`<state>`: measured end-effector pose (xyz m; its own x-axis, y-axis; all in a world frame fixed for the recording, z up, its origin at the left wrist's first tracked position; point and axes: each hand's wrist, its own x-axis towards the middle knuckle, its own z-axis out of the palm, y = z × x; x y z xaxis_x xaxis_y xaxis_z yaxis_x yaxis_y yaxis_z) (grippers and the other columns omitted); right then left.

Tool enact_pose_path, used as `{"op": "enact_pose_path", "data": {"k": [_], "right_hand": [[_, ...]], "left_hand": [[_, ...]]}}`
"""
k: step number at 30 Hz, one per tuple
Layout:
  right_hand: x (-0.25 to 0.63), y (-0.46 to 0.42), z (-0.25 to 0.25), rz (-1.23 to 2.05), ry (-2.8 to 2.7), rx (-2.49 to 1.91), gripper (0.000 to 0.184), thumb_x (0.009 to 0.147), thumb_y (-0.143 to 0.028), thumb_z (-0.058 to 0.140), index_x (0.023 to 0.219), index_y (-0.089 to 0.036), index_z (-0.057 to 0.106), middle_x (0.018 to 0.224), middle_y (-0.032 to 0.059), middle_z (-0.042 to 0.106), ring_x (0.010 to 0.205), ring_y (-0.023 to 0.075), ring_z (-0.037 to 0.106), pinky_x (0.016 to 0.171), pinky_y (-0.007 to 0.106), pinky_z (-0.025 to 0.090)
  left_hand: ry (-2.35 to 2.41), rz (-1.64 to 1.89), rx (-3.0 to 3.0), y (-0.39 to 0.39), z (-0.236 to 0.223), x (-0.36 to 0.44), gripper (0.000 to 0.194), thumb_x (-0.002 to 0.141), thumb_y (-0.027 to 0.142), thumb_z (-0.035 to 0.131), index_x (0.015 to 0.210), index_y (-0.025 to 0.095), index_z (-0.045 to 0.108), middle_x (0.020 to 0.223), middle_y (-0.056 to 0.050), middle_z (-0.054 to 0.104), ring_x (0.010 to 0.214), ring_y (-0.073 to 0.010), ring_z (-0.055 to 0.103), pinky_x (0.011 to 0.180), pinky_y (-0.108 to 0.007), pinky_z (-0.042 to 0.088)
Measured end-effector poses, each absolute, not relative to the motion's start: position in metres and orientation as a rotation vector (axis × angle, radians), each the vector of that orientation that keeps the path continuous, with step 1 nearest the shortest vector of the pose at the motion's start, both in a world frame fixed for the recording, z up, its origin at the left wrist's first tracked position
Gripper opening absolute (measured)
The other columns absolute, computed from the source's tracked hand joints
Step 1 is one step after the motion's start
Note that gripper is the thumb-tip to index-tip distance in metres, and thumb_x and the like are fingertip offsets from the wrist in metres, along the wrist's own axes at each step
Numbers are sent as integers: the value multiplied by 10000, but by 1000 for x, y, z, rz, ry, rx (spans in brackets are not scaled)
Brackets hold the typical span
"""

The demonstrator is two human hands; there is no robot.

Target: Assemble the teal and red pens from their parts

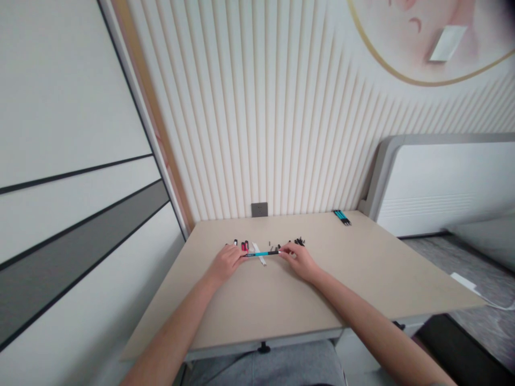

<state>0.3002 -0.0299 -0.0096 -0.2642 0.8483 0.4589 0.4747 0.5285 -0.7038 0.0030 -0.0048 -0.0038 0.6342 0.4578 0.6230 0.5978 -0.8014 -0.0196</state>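
A blue and black pen is held level above the table, stretched between my two hands. My left hand pinches its left end. At the other end, the fingertips of my right hand close around the pale tip; whether they hold a separate small part there is too small to tell. A white strip lies slantwise behind and below the pen. Red and black pieces rest beyond my left fingers, and a cluster of small black parts lies just beyond my right hand.
Several blue and black pens lie side by side at the back right of the beige table. A wall socket sits behind the table's back edge. A white cabinet stands left, a bed headboard right.
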Motion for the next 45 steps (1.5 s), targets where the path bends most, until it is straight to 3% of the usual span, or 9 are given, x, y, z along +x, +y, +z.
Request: {"op": "enact_pose_path", "data": {"k": [6, 14, 16, 18, 21, 24, 30, 45], "right_hand": [[299, -34, -6, 480, -2066, -1105, 447, 958, -416, 394, 648, -193, 626, 590, 21, 597, 611, 157, 542, 626, 266, 376], [298, -34, -12, 719, -1966, -1234, 581, 973, -501, 318, 538, -197, 553, 468, -10, 495, 473, 135, 462, 535, 256, 352], [298, -33, -11, 660, -1962, -1218, 545, 979, -479, 321, 620, -190, 612, 547, 7, 558, 541, 148, 512, 567, 258, 374], [298, -33, -10, 530, -1980, -1144, 395, 966, -443, 399, 844, -189, 675, 742, 40, 651, 693, 173, 580, 656, 273, 416], [298, -35, -7, 332, -2066, -1030, 271, 914, -389, 546, 1097, -217, 648, 1011, 82, 669, 932, 213, 592, 836, 333, 425], [297, -36, -5, 216, -2158, -997, 221, 924, -338, 547, 1083, -244, 668, 1040, 87, 666, 996, 226, 578, 897, 373, 398], [298, -35, -5, 156, -2138, -1014, 240, 950, -341, 507, 1076, -254, 692, 1024, 98, 666, 970, 233, 577, 872, 386, 401], [299, -32, -10, 235, -2074, -1019, 241, 940, -364, 525, 1067, -266, 704, 1012, 87, 673, 952, 236, 582, 865, 394, 415]], "left_hand": [[-863, -888, -2643, -5, -3, 5, 230, 976, 336, 458, 946, 176, 620, 781, -44, 610, 750, -181, 560, 712, -324, 449], [-824, -855, -2641, -7, -2, 6, 229, 978, 327, 454, 967, 178, 627, 783, -46, 611, 749, -182, 570, 705, -327, 453], [-821, -862, -2645, -7, -2, 5, 217, 976, 318, 462, 967, 179, 628, 789, -46, 615, 752, -182, 573, 711, -327, 455], [-834, -877, -2645, -7, -3, 5, 206, 971, 313, 473, 954, 181, 630, 791, -45, 617, 755, -183, 577, 713, -327, 458], [-863, -884, -2638, -7, -4, 5, 208, 970, 315, 474, 935, 183, 632, 792, -46, 619, 754, -184, 579, 714, -330, 463], [-860, -870, -2644, -9, -3, 6, 220, 973, 322, 467, 949, 181, 634, 794, -46, 624, 760, -184, 587, 728, -334, 469], [-876, -846, -2661, -11, 1, 6, 203, 964, 336, 491, 1016, 189, 620, 873, -55, 654, 831, -190, 595, 767, -336, 454], [-902, -820, -2474, -10, 1, 6, 350, 970, 337, 479, 678, 175, 585, 628, -18, 544, 642, -164, 513, 628, -302, 361]]}}
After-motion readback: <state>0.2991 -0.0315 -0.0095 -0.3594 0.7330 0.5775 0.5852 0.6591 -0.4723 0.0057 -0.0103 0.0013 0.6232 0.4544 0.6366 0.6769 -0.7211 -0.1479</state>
